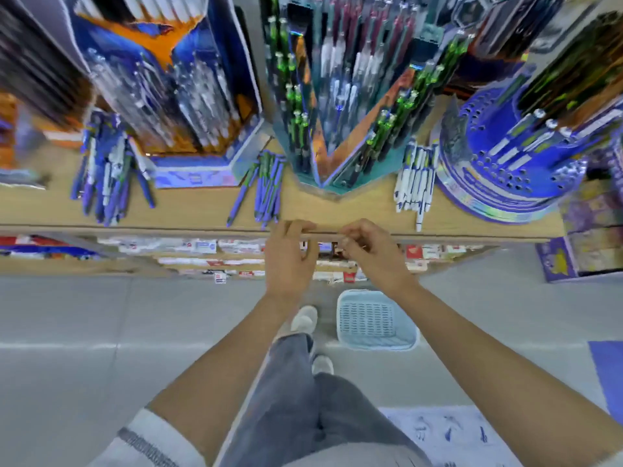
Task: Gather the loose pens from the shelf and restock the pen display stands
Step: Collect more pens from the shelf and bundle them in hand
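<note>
Three piles of loose pens lie on the wooden shelf (188, 207): blue and purple pens (101, 176) at the left, purple and green pens (264, 187) in the middle, and white pens (415, 183) at the right. Behind them stand a blue and orange display stand (188, 96), a teal stand (337, 106) with green and white pens, and a round purple stand (499, 173) with many bare holes. My left hand (291, 254) hovers at the shelf's front edge, fingers loosely curled, holding nothing. My right hand (371, 251) is close beside it with its fingers curled in; whether it pinches anything is unclear.
A light blue plastic basket (377, 320) stands on the grey floor below my right forearm, beside my feet. Lower shelves (209, 251) hold small boxed goods. A purple box (559, 261) sits low at the right.
</note>
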{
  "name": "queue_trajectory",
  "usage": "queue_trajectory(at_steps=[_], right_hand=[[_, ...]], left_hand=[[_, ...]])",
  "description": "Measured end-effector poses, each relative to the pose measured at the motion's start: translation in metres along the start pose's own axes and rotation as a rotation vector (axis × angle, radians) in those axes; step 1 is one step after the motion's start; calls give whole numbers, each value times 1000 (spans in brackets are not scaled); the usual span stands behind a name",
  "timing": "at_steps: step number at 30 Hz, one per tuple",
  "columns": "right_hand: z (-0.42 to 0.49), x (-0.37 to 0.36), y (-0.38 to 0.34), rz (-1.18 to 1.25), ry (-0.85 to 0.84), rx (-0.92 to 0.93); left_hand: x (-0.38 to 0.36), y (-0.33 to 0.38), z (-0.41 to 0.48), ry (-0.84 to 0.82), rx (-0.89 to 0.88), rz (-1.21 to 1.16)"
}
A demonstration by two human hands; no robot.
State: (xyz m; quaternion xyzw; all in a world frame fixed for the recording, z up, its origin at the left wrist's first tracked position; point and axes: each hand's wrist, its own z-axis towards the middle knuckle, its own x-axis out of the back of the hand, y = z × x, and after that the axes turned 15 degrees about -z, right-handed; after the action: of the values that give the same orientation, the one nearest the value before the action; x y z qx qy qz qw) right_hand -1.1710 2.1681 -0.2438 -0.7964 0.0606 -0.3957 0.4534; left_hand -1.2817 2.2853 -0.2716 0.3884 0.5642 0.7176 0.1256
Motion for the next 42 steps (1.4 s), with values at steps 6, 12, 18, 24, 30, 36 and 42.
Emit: queue_trajectory(at_steps=[6,12,18,24,30,36,42], right_hand=[[-1,-83,-67,-172,-225,245],[23,-162,-132,-378,-283,383],[59,-226,-171,-670,-220,181],[76,-263,-222,-392,-39,-35],[99,-287,-252,-340,-44,-94],[124,-310,-258,-427,-75,-201],[137,-308,-261,-470,-128,-229]], left_hand=[[107,-43,-28,190,121,200],[198,-93,-13,101,273,327],[268,-128,11,-213,282,404],[333,-139,43,-46,209,89],[368,-157,92,57,296,121],[364,-175,123,33,348,164],[360,-177,131,34,385,170]])
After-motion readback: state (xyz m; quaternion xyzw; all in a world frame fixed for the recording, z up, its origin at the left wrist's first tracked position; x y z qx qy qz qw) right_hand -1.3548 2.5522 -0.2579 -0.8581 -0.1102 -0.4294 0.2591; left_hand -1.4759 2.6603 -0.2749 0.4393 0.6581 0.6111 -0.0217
